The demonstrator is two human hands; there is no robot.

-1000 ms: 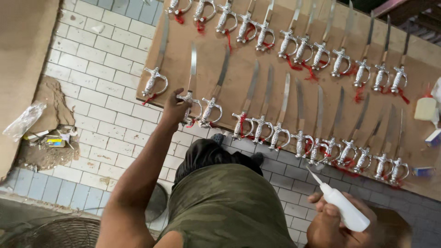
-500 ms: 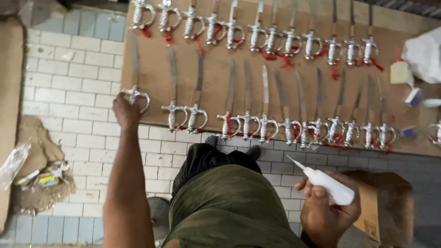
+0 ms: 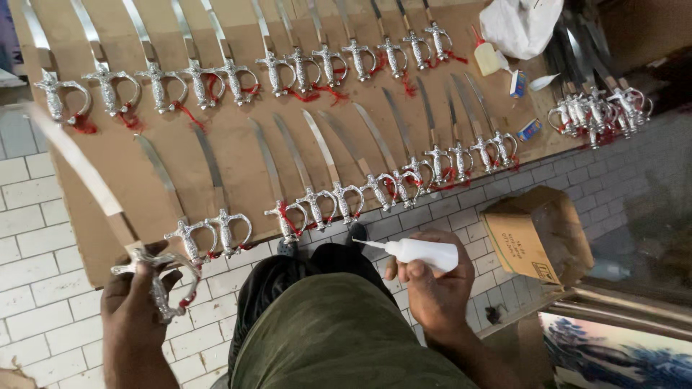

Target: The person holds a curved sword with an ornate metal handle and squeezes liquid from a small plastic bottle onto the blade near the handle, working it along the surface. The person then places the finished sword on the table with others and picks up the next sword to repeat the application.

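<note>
My left hand (image 3: 137,306) grips the silver hilt of a small curved sword (image 3: 94,194), lifted off the board with its blade pointing up and left. My right hand (image 3: 432,288) holds a white squeeze bottle (image 3: 422,252) with a thin nozzle aimed left, over my knee. On the brown cardboard sheet (image 3: 231,151) lie two rows of several similar swords (image 3: 317,166) with silver guards and red tassels. The nearest pair of hilts (image 3: 209,234) sits just right of my left hand.
A small cardboard box (image 3: 537,234) sits on the white tiled floor (image 3: 36,288) at my right. A white plastic bag (image 3: 519,25), a small bottle (image 3: 489,57) and a pile of swords (image 3: 595,108) lie at the board's far right. My legs in olive cloth (image 3: 331,331) fill the bottom middle.
My left hand has picked a sword off the board's left end and drawn it toward me. The right hand with the bottle stays near my knee. My view has swung to the right.
</note>
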